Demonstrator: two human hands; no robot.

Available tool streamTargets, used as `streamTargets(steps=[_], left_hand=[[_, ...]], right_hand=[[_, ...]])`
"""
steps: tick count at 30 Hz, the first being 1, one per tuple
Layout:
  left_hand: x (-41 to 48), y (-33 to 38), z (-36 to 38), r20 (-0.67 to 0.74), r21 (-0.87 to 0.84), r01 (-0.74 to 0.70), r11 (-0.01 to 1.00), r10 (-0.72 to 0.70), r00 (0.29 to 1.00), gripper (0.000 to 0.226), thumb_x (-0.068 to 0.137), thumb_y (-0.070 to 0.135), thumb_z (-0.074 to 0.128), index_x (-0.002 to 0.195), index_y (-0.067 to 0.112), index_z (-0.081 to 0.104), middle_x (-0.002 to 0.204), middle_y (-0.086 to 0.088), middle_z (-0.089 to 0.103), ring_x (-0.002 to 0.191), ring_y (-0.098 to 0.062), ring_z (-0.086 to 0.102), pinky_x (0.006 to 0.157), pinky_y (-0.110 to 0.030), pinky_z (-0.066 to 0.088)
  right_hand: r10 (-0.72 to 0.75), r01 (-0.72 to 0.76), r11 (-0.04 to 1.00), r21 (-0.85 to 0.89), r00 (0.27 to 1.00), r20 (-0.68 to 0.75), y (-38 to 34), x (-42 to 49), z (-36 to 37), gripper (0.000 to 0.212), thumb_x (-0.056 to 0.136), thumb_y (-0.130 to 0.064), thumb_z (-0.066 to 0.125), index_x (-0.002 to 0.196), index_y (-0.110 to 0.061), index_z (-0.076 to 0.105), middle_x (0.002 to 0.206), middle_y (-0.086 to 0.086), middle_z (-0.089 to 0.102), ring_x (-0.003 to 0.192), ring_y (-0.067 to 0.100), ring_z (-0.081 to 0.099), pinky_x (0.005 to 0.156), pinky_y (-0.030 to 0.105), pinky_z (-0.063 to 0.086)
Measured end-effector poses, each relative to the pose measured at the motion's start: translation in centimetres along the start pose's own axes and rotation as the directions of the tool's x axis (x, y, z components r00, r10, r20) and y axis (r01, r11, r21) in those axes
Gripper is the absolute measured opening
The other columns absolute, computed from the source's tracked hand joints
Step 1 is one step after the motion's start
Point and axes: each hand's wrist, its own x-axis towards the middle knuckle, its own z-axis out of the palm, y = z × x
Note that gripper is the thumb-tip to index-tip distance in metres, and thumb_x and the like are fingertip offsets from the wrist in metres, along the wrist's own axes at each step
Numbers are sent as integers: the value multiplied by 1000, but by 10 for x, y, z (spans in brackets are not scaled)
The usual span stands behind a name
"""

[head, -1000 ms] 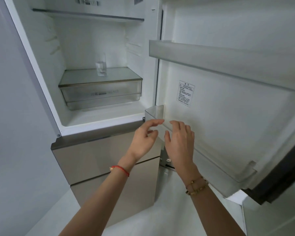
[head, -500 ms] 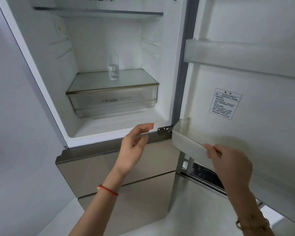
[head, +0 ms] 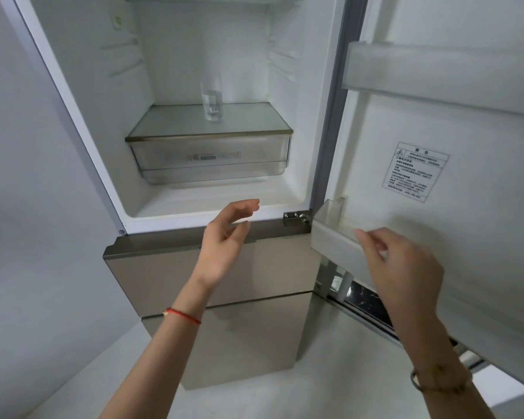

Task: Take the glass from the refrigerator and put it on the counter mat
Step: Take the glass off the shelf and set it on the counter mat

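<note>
Inside the white refrigerator (head: 82, 86), I should grip the clear drinking glass (head: 211, 96) low (both hands empty, fingers loose), lifting straight.

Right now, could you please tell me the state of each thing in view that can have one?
White refrigerator door: swung open.
Clear drinking glass: upright on the shelf above the drawer, untouched.
Translucent plastic crisper drawer: pushed in.
Beige lower drawers: closed.
Left hand: open, empty.
Right hand: open, at the door's bottom bin.
</note>
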Motion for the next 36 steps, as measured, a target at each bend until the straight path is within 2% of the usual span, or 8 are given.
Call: streamTargets(steps=[2,5,8,10,13,21,28,36], left_hand=[[-1,2,-1,-22,3,-9,1000,10,1000,45,91,-2,48,122,24,67,127,1,70,122,-15,64,96,-15,49],[-3,6,-7,-68,8,-10,1000,10,998,46,93,-7,48,121,25,67,125,0,71,122,-15,63,95,-13,48],[-2,9,-17,-110,11,-19,1000,20,994,47,94,-10,48,122,22,67,124,-3,71,122,-15,64,93,-13,49],[1,9,-26,-136,23,-24,999,27,990,46,94,-9,48,124,21,66,124,-1,71,121,-13,64,94,-14,49],[9,8,-42,-175,33,-23,999,28,984,46,94,-8,48,126,21,64,124,1,71,121,-11,64,97,-16,48],[56,0,-84,-241,35,-32,999,40,970,42,97,-7,49,126,20,63,121,1,72,117,-7,65,98,-15,48],[123,-13,-122,-234,46,-74,996,82,969,40,96,-7,49,128,13,63,120,-1,71,115,-8,66,98,-16,49],[217,-20,-156,-208,77,-136,988,149,967,37,87,13,53,122,22,60,113,4,69,105,-12,66,93,-15,50]], right_hand=[[-37,37,997,75,999,1,-16,9,4,36,94,-43,62,85,-12,77,69,4,75,50,22,58,51,17,30],[-91,83,978,192,995,31,-44,22,8,36,96,-46,60,92,-15,77,84,2,79,71,29,72,60,26,41],[-142,115,943,313,988,64,-68,31,19,35,97,-44,58,104,-14,74,100,1,79,88,27,74,73,33,53],[-154,102,902,419,984,93,-84,37,28,34,98,-41,58,111,-13,71,108,2,77,97,26,71,85,37,55],[-176,92,836,541,979,105,-109,45,42,32,99,-37,57,116,-12,68,111,3,74,102,25,69,90,43,55],[-216,100,789,606,969,121,-169,77,93,33,101,-37,55,120,-12,66,115,3,73,107,21,67,93,39,55],[-185,91,758,646,980,79,-214,121,147,31,99,-35,58,115,-10,68,108,6,74,96,23,69,83,43,58],[-102,20,753,657,991,87,-245,187,197,33,100,-33,57,117,-7,67,114,8,74,94,19,69,84,34,59]])
